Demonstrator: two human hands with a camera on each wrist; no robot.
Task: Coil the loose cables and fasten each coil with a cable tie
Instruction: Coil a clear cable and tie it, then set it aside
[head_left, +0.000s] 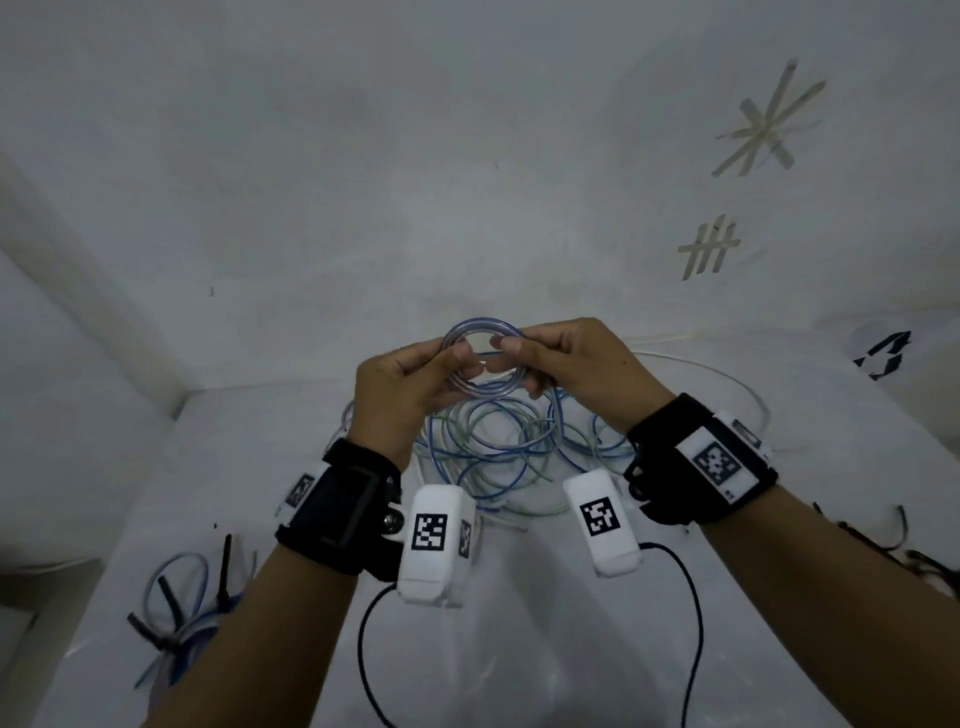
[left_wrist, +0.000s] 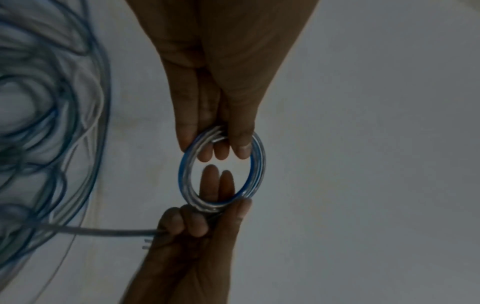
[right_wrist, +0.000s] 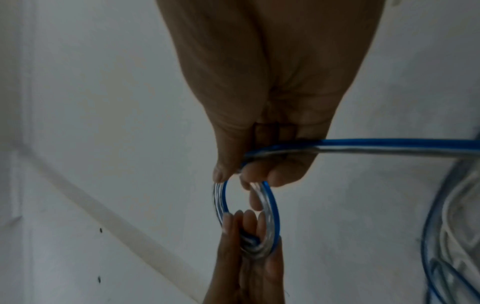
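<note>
1. Tied coils (head_left: 179, 608): near left on the white table (head_left: 519, 649), a small bundle of blue and clear cable with black cable ties (head_left: 224, 564) sticking up from it.

2. Your left hand (head_left: 402, 387): raised above the table centre, thumb and fingertips pinching the left side of the small coil (head_left: 480, 364). In the left wrist view the thumb and fingers (left_wrist: 221, 148) close on the near edge of the coil (left_wrist: 223, 170).

3. Small coil: a few tight turns of blue-and-clear cable, held upright in the air between both your hands, just above the loose pile.

4. Loose cables (head_left: 498, 457): a tangled heap of blue, greenish and white loops lying on the table directly beneath your hands, spreading right as far as a wide white loop (head_left: 727, 379).

5. Your right hand (head_left: 576, 366): thumb and fingers gripping the right side of the coil. In the right wrist view the cable's free run (right_wrist: 389, 147) passes under the curled fingers (right_wrist: 283, 174) and leads off right toward the pile.

6. Tape marks (head_left: 769, 130): far right on the white wall, strips in a star and a tally-like pattern.

7. Printed sheet (head_left: 883, 356): far right, with black arrow shapes.
</note>
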